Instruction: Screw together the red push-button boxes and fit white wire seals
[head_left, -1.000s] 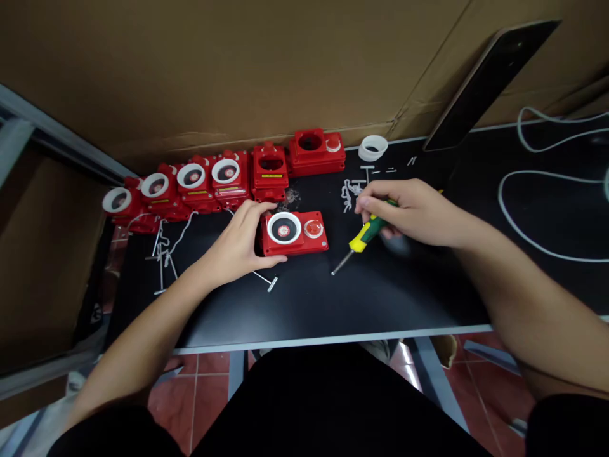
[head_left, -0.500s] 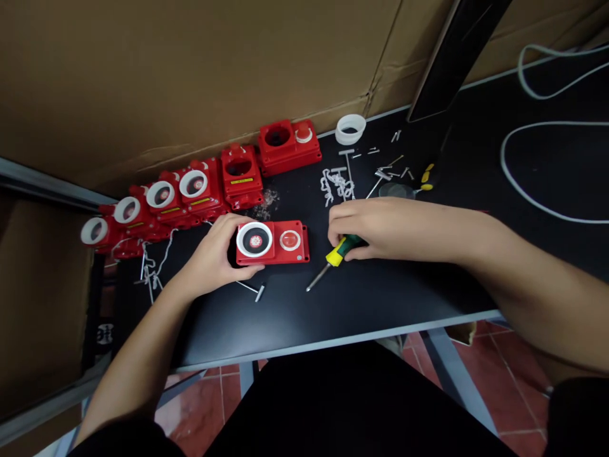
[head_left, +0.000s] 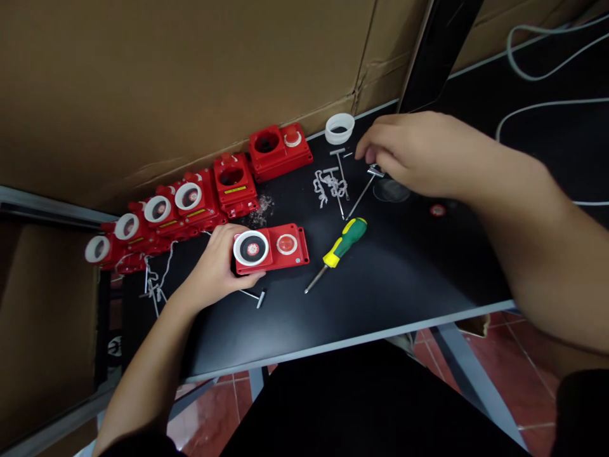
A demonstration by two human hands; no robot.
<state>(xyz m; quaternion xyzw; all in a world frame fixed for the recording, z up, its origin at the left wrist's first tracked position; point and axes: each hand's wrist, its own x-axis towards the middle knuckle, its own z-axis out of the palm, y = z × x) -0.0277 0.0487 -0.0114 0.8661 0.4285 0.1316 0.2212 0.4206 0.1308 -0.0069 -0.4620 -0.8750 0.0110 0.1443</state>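
My left hand [head_left: 216,263] grips the left end of a red box [head_left: 302,251], thumb below and fingers behind. On the box's face are a white ring [head_left: 236,248] around a dark round part and a red button [head_left: 287,244]. A screwdriver [head_left: 351,235] with a green and yellow handle lies loose to the box's right, its tip toward the box. My right hand [head_left: 413,149] is over the back of the table, fingers curled and pressed together close to a small screw [head_left: 348,155]. Whatever its fingertips may hold is hidden.
Several similar red boxes [head_left: 200,203] line the cardboard wall [head_left: 190,76]. White rings [head_left: 339,129] stand at the back. T-shaped metal rods [head_left: 364,192] with white cord [head_left: 328,184] lie mid-table; another T-rod [head_left: 261,298] is under my left hand. A round red piece [head_left: 438,210] lies at right.
My right hand has let go of the screwdriver, leaving it on the table, and moved up and back to the small screws. My left hand still holds the red box. The view has shifted slightly.
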